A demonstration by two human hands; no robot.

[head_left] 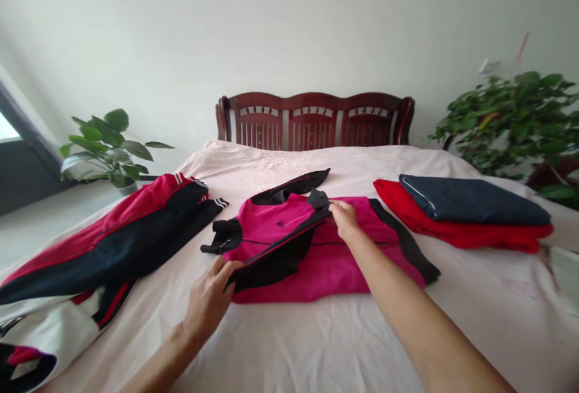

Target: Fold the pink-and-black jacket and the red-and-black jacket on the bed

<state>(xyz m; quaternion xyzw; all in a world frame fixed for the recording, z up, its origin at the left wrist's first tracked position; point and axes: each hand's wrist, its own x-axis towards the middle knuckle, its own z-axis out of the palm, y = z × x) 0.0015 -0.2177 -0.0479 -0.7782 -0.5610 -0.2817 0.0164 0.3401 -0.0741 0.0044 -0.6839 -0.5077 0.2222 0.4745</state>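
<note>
A magenta and black jacket [348,266] lies spread on the bed, its black collar toward the left and its dark hem toward the right. One black sleeve is drawn across the front of the body. My left hand [212,290] pinches the shoulder end of that sleeve at the jacket's near left edge. My right hand [344,219] grips the sleeve's cuff end near the middle of the jacket. The other sleeve [294,183] stretches out on the far side, toward the headboard.
Red, navy and white clothes [113,236] lie in a loose pile at the left. Folded navy [474,199] and red garments [479,236] are stacked at the right. A pink sheet [307,345] covers the bed. Beyond stand a wooden headboard [312,106] and leafy plants [520,122].
</note>
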